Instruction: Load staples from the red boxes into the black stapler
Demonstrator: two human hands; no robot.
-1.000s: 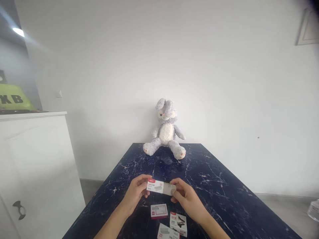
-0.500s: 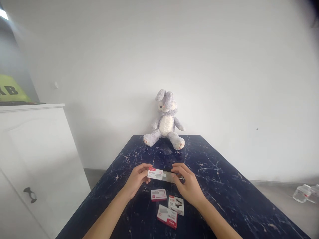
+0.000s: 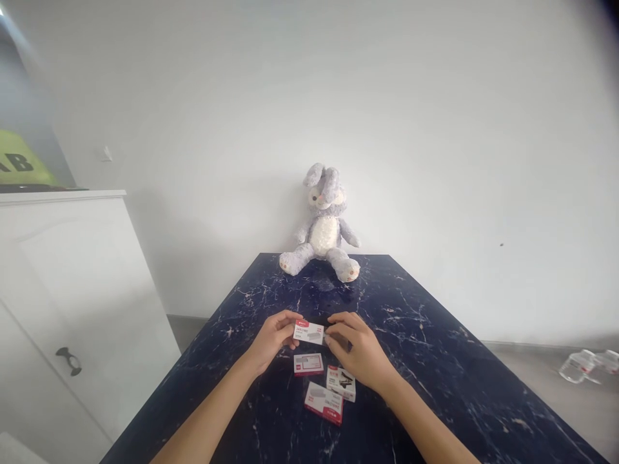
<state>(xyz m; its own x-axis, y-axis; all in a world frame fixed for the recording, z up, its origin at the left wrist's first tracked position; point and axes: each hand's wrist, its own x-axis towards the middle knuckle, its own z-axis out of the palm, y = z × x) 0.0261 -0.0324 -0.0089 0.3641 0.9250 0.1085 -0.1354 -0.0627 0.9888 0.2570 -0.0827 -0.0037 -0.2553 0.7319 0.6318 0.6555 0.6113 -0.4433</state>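
Head view, and the fingers (image 3: 290,317) of the left hand (image 3: 271,340) are pinched on the left end of a white-and-red box (image 3: 308,332), while the right hand (image 3: 358,353) presses its own fingers against the right end. Both hands are gripping it, holding it just above the counter (image 3: 435,361).

And here's the change: half a second ago a grey inner tray stuck out of the right end, making the box look long. Now no tray shows and the box is short, so I judge that the tray has been pushed back into its sleeve. The hands have drawn closer together with it.

Just below the fingers, toward the person, three more boxes lie on the counter. There's a flat box (image 3: 308,364) with a red edge, a pictured box (image 3: 341,383) tucked under the right hand, and a red-sided box (image 3: 324,403) nearest the person.

Well beyond the fingers, a plush rabbit (image 3: 322,225) sits at the counter's far edge against the wall. Far to the left stands a white cabinet (image 3: 72,290), and far to the right clear bottles (image 3: 578,366) lie on the floor.
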